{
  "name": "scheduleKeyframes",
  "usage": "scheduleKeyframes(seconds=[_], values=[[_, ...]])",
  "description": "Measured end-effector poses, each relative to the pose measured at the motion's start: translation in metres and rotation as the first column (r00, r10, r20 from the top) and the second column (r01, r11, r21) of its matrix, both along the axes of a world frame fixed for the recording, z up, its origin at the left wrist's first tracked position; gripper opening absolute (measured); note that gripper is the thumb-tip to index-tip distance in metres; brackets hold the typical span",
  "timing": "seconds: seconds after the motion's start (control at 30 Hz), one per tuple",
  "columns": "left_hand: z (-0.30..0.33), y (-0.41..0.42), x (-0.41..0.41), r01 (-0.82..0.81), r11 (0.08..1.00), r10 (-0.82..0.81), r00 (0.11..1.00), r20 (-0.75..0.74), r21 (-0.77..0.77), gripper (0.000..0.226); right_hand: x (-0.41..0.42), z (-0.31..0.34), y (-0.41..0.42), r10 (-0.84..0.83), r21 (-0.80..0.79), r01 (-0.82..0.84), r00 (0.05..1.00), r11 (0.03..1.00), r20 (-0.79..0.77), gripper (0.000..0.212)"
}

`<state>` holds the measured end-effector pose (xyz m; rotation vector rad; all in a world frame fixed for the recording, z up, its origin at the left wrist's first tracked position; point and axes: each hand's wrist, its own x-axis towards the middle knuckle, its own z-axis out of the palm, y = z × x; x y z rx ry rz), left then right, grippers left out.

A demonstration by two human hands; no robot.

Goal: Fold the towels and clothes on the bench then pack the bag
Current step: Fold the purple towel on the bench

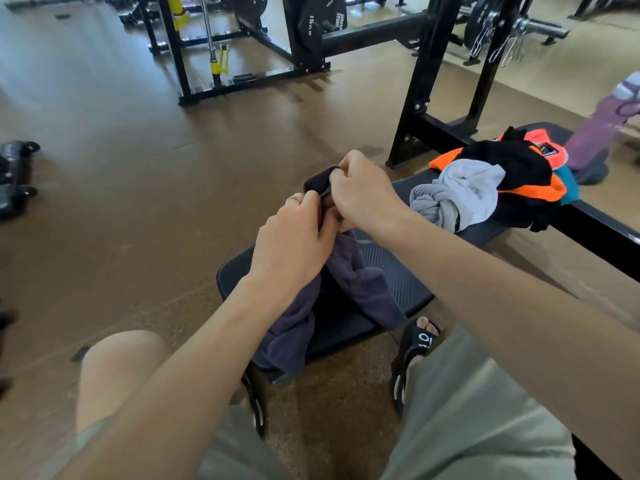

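The dark towel (349, 289) is pinched by left hand (294, 247) and right hand (363, 195); corners should be matched before it is laid on the worktop (398, 271).

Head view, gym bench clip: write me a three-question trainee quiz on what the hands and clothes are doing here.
1. True or false: both hands grip the dark purple towel.
2. Which garment in the pile lies nearest the hands? A) grey garment B) orange and black garment C) teal cloth
3. What does the pile rest on?

Key:
1. True: the left hand and right hand both pinch its top edge.
2. A
3. The black bench.
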<state>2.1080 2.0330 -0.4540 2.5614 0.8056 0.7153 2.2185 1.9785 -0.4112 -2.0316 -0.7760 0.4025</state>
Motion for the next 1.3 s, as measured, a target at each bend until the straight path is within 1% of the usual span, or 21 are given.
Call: scheduleKeyframes(seconds=[0.07,0.17,0.27,0.33,0.47,0.5,0.53,0.57,0.6,0.63,0.67,0.73,0.77,0.8,0.87,0.93,1.0,1.1,1.2,1.27,1.3], values=[[0.004,0.001,0.003,-0.008,1.0,0.008,1.0,-0.013,-0.001,0.024,-0.001,0.003,-0.001,0.013,-0.002,-0.013,0.998,1.0,0.062,0.015],[0.011,0.005,0.008,0.021,0.998,-0.022,0.999,-0.023,-0.061,0.021,-0.004,0.004,-0.004,0.02,0.018,-0.023,0.986,1.0,0.165,0.013],[0.015,0.013,0.009,0.085,0.994,-0.086,0.996,-0.015,-0.071,0.015,-0.003,0.004,-0.004,-0.048,0.058,0.035,0.97,0.998,0.237,0.013],[0.014,0.017,0.007,0.113,0.991,-0.116,0.992,-0.041,-0.066,0.014,-0.001,0.006,-0.004,-0.093,0.092,0.073,0.967,0.993,0.236,0.016],[0.01,0.016,0.003,0.119,0.991,-0.125,0.988,-0.093,-0.061,0.014,0.004,0.015,-0.006,-0.11,0.205,0.087,0.988,0.975,0.105,0.015],[0.009,0.015,0.001,0.105,0.994,-0.109,0.987,-0.118,-0.041,0.016,0.006,0.016,-0.008,-0.118,0.223,0.088,0.985,0.971,0.127,0.014],[0.007,0.015,-0.001,0.089,0.996,-0.09,0.985,-0.145,-0.014,0.019,0.009,0.017,-0.009,-0.129,0.22,0.079,0.967,0.972,0.222,0.013],[0.006,0.016,-0.004,0.077,0.997,-0.073,0.983,-0.168,0.016,0.021,0.014,0.018,-0.012,-0.127,0.177,0.063,0.917,0.982,0.377,0.012],[0.004,0.017,-0.006,0.069,0.997,-0.059,0.98,-0.188,0.047,0.021,0.019,0.018,-0.016,-0.102,0.104,0.054,0.833,0.993,0.543,0.009],[0.002,0.019,-0.009,0.069,0.995,-0.051,0.976,-0.212,0.075,0.021,0.024,0.019,-0.021,-0.056,0.025,0.053,0.735,0.998,0.675,0.008],[0.001,0.022,-0.012,0.076,0.992,-0.049,0.969,-0.244,0.1,0.021,0.029,0.021,-0.027,0.0,-0.05,0.058,0.656,0.997,0.755,0.011],[0.001,0.029,-0.019,0.104,0.987,-0.058,0.945,-0.322,0.126,0.019,0.037,0.025,-0.036,0.092,-0.15,0.054,0.573,0.987,0.814,0.017],[0.001,0.032,-0.022,0.124,0.983,-0.071,0.934,-0.349,0.134,0.017,0.042,0.025,-0.04,0.124,-0.173,0.032,0.568,0.984,0.814,0.018],[0.002,0.036,-0.024,0.146,0.978,-0.084,0.928,-0.363,0.147,0.016,0.047,0.025,-0.042,0.154,-0.189,-0.001,0.585,0.982,0.796,0.018],[0.006,0.043,-0.027,0.189,0.964,-0.112,0.925,-0.362,0.185,0.016,0.054,0.021,-0.046,0.229,-0.243,-0.069,0.646,0.968,0.728,0.026],[0.011,0.049,-0.028,0.229,0.951,-0.146,0.925,-0.351,0.208,0.017,0.056,0.016,-0.05,0.328,-0.348,-0.113,0.679,0.93,0.656,0.031],[0.016,0.054,-0.027,0.282,0.931,-0.194,0.92,-0.341,0.231,0.017,0.055,0.013,-0.054,0.395,-0.443,-0.133,0.716,0.886,0.576,0.029],[0.02,0.059,-0.027,0.379,0.889,-0.286,0.898,-0.334,0.257,0.016,0.056,0.01,-0.059,0.382,-0.475,-0.175,0.841,0.862,0.384,0.024],[0.021,0.063,-0.027,0.428,0.867,-0.329,0.876,-0.352,0.255,0.017,0.061,0.01,-0.06,0.336,-0.493,-0.187,0.912,0.85,0.235,0.012],[0.022,0.065,-0.027,0.438,0.86,-0.34,0.875,-0.345,0.263,0.016,0.061,0.01,-0.061,0.321,-0.515,-0.166,0.919,0.841,0.228,0.003],[0.022,0.064,-0.027,0.441,0.856,-0.343,0.875,-0.341,0.271,0.016,0.061,0.011,-0.061,0.318,-0.518,-0.141,0.909,0.844,0.271,0.008]])
